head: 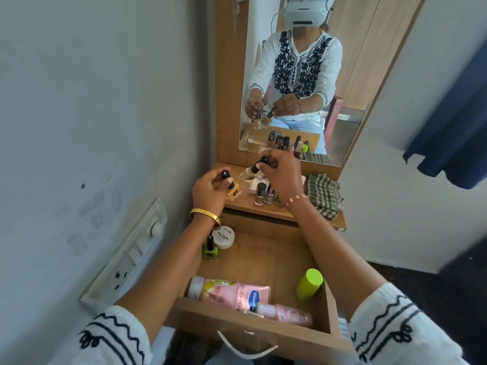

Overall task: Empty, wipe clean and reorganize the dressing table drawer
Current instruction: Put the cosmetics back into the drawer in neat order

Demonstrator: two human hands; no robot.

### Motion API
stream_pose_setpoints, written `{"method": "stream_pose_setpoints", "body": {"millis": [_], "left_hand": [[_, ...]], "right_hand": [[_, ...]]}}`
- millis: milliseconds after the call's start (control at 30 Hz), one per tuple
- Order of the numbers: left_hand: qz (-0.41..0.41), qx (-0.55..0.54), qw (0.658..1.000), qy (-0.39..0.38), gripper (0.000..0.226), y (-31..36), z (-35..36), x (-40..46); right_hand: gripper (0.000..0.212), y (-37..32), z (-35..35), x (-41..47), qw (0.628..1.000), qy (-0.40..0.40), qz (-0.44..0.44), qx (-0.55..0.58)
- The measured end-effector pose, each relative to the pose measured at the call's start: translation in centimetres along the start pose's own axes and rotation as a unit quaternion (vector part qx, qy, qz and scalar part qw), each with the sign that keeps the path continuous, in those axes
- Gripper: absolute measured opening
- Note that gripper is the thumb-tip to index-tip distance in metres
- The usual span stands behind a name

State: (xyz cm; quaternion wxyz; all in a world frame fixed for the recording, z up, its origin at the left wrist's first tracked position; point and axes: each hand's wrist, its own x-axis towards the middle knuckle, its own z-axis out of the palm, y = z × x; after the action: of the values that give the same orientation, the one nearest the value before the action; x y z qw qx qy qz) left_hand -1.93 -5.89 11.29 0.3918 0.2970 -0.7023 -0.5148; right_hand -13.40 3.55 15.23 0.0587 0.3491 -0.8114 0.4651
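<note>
The wooden drawer [266,262] is pulled out below the dressing table top [245,202]. Inside it lie a pink Vaseline lotion bottle [232,292], a smaller pink bottle [286,313], a lime green container [309,284], a green nail polish bottle [210,248] and a white nail polish remover jar [224,237]. Above the table top, my left hand [210,189] grips a yellow nail polish bottle [234,193] by its black cap. My right hand [280,175] holds a pale beige nail polish bottle [250,172] by its black cap.
Several small nail polish bottles [264,193] stand on the table top beside a checked cloth [325,194]. A mirror [303,75] rises behind them. A wall switchboard [126,256] sits close to the drawer's left side. A blue curtain [453,122] hangs at right.
</note>
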Motion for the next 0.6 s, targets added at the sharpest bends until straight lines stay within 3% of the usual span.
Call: {"method": "stream_pose_setpoints", "body": {"millis": [300, 600], "left_hand": [[-0.026, -0.004, 1.0, -0.012, 0.028, -2.6, -3.9, -5.0], [-0.07, 0.024, 0.997, 0.015, 0.025, -4.8, -5.7, -7.3]], "right_hand": [[0.021, 0.2, 1.4, -7.1, 0.994, -0.074, 0.069, 0.05], [0.008, 1.8, 5.0, -11.1, 0.978, -0.137, 0.157, 0.019]]}}
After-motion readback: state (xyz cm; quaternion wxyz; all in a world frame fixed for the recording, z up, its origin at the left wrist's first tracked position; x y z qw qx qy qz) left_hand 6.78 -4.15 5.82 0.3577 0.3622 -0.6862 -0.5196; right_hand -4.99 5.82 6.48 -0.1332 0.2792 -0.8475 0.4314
